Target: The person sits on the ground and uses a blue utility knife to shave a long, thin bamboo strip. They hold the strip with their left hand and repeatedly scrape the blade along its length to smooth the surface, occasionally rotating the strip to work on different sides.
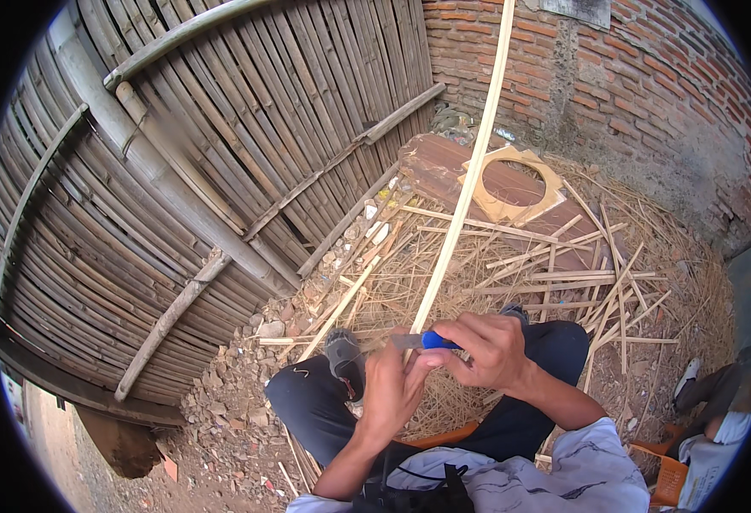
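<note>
Long pale strip, probably light and bendy
Left hand pinches its near end, a sensible hold; right hand clasps a blue-handled knife.

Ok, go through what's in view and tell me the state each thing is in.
Long pale bamboo strip: raised, slanting, its top out of frame
Blue-handled metal knife: blade bare, at the strip
Left hand: closed on the strip
Right hand: closed on the knife
Yellowish panel with round hole: lying on brown wooden board
Loose pale thin strips: scattered, crossing
</note>
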`<state>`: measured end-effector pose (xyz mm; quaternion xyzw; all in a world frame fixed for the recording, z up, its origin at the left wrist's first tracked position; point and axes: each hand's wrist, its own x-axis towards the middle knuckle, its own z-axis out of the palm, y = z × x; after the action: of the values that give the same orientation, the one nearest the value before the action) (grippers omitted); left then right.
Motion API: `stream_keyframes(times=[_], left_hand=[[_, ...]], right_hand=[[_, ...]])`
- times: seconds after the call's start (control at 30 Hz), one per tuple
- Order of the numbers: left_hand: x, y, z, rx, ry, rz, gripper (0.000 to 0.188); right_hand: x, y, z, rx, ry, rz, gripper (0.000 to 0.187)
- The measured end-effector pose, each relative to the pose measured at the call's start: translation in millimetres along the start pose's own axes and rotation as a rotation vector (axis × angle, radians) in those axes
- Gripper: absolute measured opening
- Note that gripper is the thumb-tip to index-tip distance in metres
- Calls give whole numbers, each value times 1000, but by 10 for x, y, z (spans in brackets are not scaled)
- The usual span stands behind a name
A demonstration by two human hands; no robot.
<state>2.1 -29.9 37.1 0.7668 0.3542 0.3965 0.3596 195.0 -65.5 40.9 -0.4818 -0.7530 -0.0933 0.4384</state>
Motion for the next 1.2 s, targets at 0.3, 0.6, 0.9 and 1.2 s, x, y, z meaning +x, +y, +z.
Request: stream_keyframes(times=[0.3, 0.6, 0.9, 1.2], left_hand=[[-127, -26, -42, 20, -52, -155, 42], [-170, -85, -79, 26, -43, -126, 29], [-57, 16, -28, 40, -18, -103, 26], [-107, -65, -45, 17, -26, -119, 24]], right_hand=[[67, 268, -133, -70, 221, 198, 25], [-87, 281, -118, -16, 86, 187, 25], [-151, 26, 123, 22, 18, 83, 29], [-94, 64, 27, -35, 57, 75, 28]])
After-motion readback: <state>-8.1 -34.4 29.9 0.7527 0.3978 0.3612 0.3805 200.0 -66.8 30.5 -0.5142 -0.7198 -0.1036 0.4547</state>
